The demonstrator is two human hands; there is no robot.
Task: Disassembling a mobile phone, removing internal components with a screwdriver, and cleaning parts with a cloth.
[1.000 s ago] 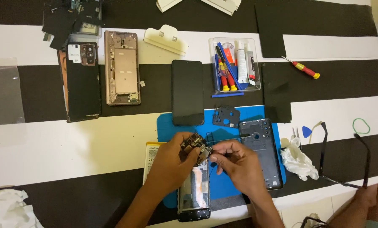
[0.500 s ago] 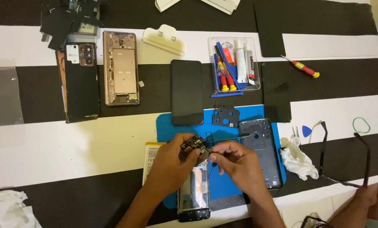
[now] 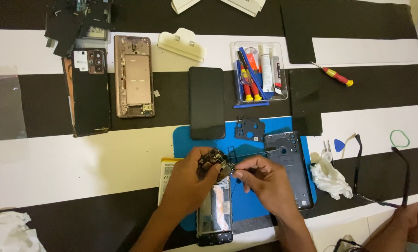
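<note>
My left hand (image 3: 188, 179) holds a small dark circuit board (image 3: 213, 161) just above the blue work mat (image 3: 255, 205). My right hand (image 3: 262, 179) pinches at the board's right edge with thumb and forefinger; whether it holds a tool I cannot tell. Below the hands lies an opened phone frame (image 3: 214, 214), its upper part hidden by them. A dark blue phone back cover (image 3: 290, 165) lies right of my right hand. A yellow-white battery (image 3: 167, 170) peeks out left of my left hand.
Beyond the mat lie a black phone screen (image 3: 206, 102), a black inner cover plate (image 3: 250, 128), a clear tool box (image 3: 259, 70), a red-and-yellow screwdriver (image 3: 332, 73), a gold phone frame (image 3: 133, 77) and a black back cover (image 3: 90, 91). Crumpled tissue (image 3: 330, 177), eyeglasses (image 3: 381, 172) right.
My hands and the board stay over the mat; only the fingers of my right hand shift slightly at the board's edge.
</note>
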